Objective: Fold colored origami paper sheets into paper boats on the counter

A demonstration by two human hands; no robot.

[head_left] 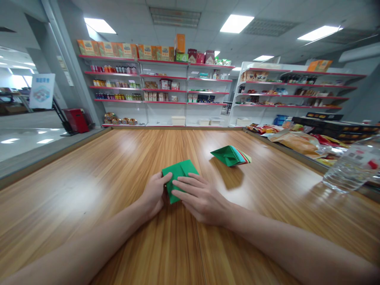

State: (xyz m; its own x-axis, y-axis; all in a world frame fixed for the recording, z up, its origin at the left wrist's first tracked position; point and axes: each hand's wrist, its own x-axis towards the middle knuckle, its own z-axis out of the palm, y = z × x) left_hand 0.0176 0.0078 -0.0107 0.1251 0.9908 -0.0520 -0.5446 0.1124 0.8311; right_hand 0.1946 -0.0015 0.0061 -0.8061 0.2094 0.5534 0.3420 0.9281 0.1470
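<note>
A folded green sheet of paper point(180, 169) lies tilted between my hands, low over the table's middle. My left hand point(154, 193) grips its left edge, thumb on top and the other fingers tucked underneath. My right hand point(203, 198) rests on the paper's face with its fingers stretched out and slightly apart. The right thumb is hidden. Fold lines show on the green surface near my right fingertips. Farther off to the right, a folded stack of coloured papers point(228, 155) stands partly raised on the table, green outside with blue, white, red and yellowish edges.
The wood-grain table point(118, 174) has a raised edge. A clear plastic bottle point(350, 166) stands at the right, near snack packets point(303, 142) and dark boxes point(329, 128). Behind are stocked shelves point(160, 75). A red box-shaped object point(76, 120) stands on the floor at left.
</note>
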